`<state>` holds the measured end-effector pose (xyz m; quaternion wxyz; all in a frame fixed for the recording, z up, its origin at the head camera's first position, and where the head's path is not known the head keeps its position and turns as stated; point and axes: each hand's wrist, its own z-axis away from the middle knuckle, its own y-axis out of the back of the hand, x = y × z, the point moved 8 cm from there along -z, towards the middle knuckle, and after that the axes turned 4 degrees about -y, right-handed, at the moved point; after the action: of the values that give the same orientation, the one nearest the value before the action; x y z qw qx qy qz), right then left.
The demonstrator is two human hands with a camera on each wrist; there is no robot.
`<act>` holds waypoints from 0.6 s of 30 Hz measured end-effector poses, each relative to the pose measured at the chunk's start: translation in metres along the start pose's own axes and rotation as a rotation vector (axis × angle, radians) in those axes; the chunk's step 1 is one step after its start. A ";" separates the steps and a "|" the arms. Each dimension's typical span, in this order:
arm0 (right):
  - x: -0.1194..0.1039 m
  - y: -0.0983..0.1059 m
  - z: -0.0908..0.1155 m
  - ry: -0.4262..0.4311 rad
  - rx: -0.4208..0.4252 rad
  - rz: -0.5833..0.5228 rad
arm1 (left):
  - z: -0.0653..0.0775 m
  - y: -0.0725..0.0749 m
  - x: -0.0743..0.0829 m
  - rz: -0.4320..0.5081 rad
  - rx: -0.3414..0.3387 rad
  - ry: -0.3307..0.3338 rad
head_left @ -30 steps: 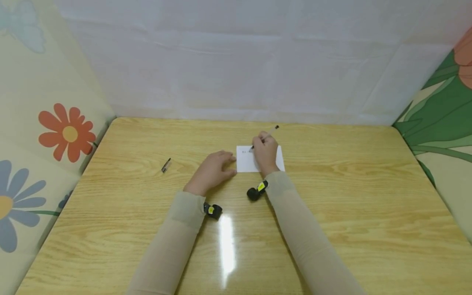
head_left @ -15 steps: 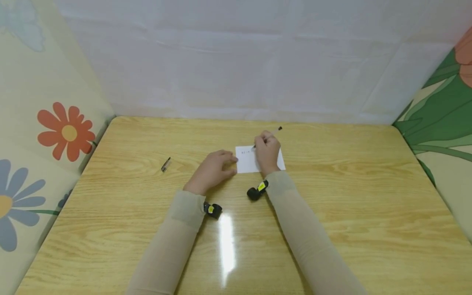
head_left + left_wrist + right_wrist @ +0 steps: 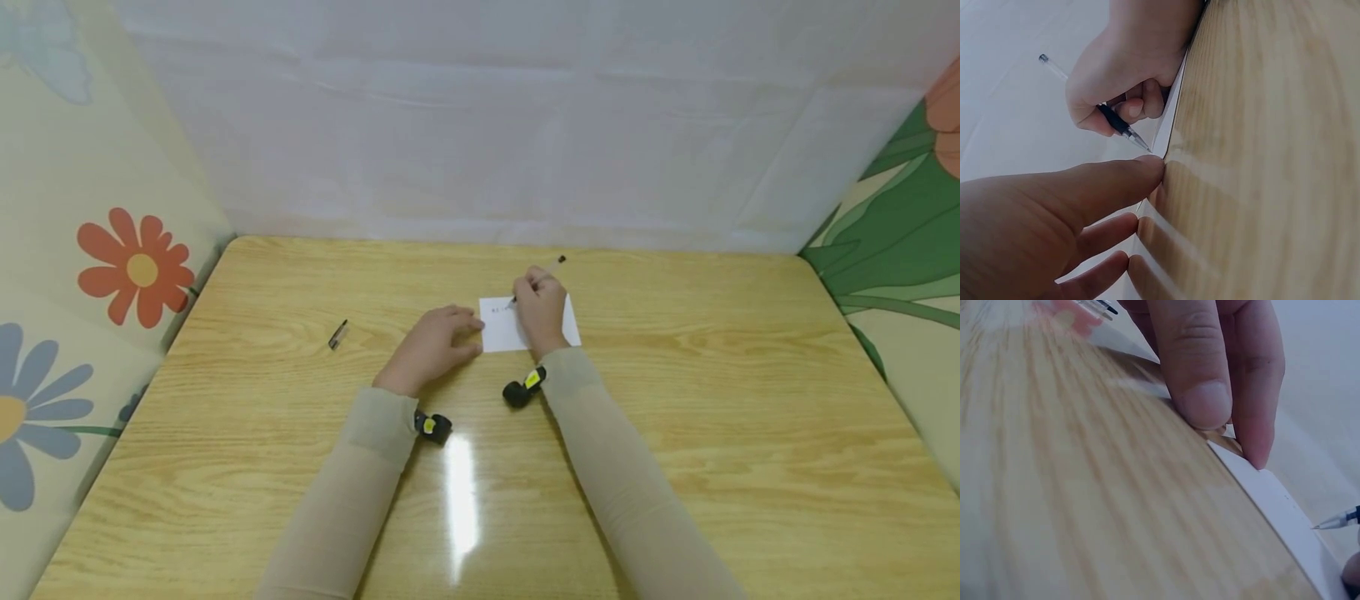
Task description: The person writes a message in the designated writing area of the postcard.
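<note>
In the head view a small white card lies on the table, with a short row of dark marks near its top left. My right hand rests on the card and pinches a gel pen, which has a clear barrel and black grip. The pen's tip meets the card by the written marks. My left hand lies at the card's left edge, fingers relaxed and spread. In the right wrist view a left fingertip touches the card's corner. My right hand hides the card's right part.
A clear and black pen cap lies left of my left hand on the wood-grain table. White cloth hangs behind the table, and flower-patterned panels stand at both sides. Each wrist wears a small black camera.
My right hand with the pen shifts slightly right along the line of marks, then slightly back left. My left hand stays in place.
</note>
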<state>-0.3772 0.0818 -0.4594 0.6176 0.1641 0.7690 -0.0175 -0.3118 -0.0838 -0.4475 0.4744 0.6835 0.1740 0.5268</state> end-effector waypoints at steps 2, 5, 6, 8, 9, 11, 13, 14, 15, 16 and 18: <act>0.000 0.000 0.000 -0.005 0.001 0.006 | 0.000 0.000 0.001 0.000 0.001 -0.003; 0.000 0.000 0.000 -0.011 0.000 0.001 | 0.001 0.001 0.001 -0.001 0.003 -0.005; 0.001 0.000 0.000 -0.011 0.000 0.002 | 0.001 0.001 0.002 -0.001 0.004 -0.006; 0.000 0.000 0.000 -0.009 -0.002 -0.002 | 0.000 0.001 0.001 0.004 0.003 -0.003; 0.000 0.000 0.000 -0.007 -0.001 -0.001 | 0.000 0.001 0.001 0.005 0.002 -0.003; 0.000 0.000 0.000 0.002 0.006 0.006 | 0.000 0.000 0.001 0.005 0.003 -0.007; -0.001 0.001 0.000 0.014 0.016 0.015 | 0.000 0.001 0.002 0.002 0.005 -0.013; -0.001 0.001 0.000 0.022 0.020 0.021 | 0.000 0.001 0.002 0.001 0.007 -0.016; -0.002 0.001 0.000 0.028 0.024 0.024 | 0.000 0.001 0.002 0.000 0.009 -0.020; -0.002 0.001 -0.001 0.033 0.026 0.027 | -0.001 0.001 0.003 0.000 0.010 -0.022; -0.002 0.001 -0.001 0.035 0.025 0.023 | -0.001 0.002 0.003 0.002 0.010 -0.024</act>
<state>-0.3773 0.0824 -0.4576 0.6020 0.1809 0.7776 -0.0168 -0.3114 -0.0819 -0.4443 0.4725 0.6922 0.1703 0.5182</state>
